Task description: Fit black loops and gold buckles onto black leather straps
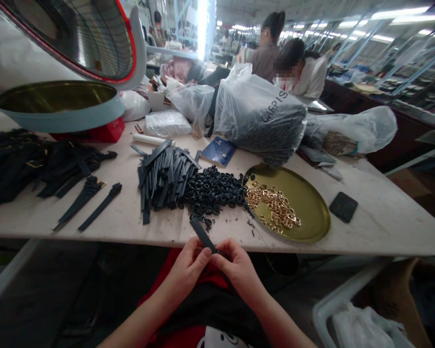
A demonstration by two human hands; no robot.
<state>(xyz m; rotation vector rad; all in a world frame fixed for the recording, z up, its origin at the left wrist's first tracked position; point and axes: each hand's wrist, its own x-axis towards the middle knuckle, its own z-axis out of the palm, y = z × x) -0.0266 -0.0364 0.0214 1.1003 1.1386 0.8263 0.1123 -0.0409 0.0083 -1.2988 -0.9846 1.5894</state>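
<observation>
A short black strap (202, 234) is held between my two hands at the table's front edge, its far end pointing up and left. My left hand (192, 261) pinches it between thumb and fingers. At the strap's near end the fingers of my right hand (235, 263) are closed on it; whether a small part is also in them is hidden. Just beyond lie a heap of small black loops (217, 191) and a stack of flat black strips (165, 176). Gold buckles (279, 208) are spread in a round gold-coloured tray (311, 215) to the right.
Straps with loops (83, 200) and a dark strap pile (14, 164) lie at left, near a pale blue round pan (65, 116) and a red-rimmed heater (130, 43). Plastic bags (261, 111), a blue booklet (218, 151) and a phone (343, 207) are also on the table. Other people sit beyond.
</observation>
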